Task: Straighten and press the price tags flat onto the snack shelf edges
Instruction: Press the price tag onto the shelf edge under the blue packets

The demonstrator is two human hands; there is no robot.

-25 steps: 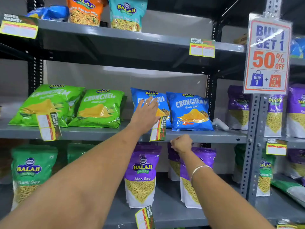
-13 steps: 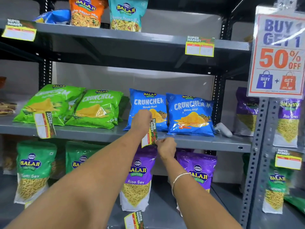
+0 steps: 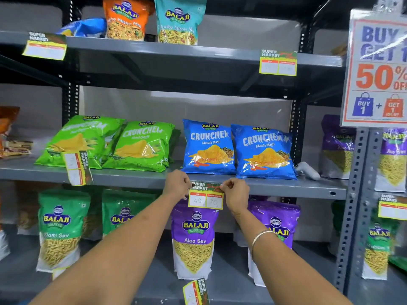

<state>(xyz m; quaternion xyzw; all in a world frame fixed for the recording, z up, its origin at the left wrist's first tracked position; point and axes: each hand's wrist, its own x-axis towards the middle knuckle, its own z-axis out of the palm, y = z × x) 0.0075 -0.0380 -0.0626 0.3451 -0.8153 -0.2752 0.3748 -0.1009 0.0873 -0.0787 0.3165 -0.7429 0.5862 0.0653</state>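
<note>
Pinching the price tag [image 3: 206, 197] at its two upper corners, we held it level against the front edge of the middle shelf [image 3: 286, 187], just below the blue Crunchem bags [image 3: 208, 147]. Our left hand [image 3: 177, 184] had its grip closed on the tag's upper left corner, and our right hand [image 3: 235, 192] had its grip closed on the upper right corner, fingertips meeting the thumb in each case. Half a second before, the same tag stood on end, turned sideways on the shelf edge with only the left hand on it, and the right hand was curled just beside it; a second before, the left hand lay spread over the blue bags and the right fist rested lower on the edge. Now the tag read upright, with its printed header on top and two white boxes with handwritten figures below.

Toward the left end of the same shelf edge, another tag [image 3: 77, 168] hung turned on its side in front of the green Crunchem bags [image 3: 110, 143], as it did earlier. On the front edge of the bottom shelf a third tag [image 3: 196, 291] was likewise turned sideways. The two tags on the top shelf edge [image 3: 278, 62] sat level. The purple Aloo Sev bag [image 3: 193, 238] stood directly beneath our hands.
</note>
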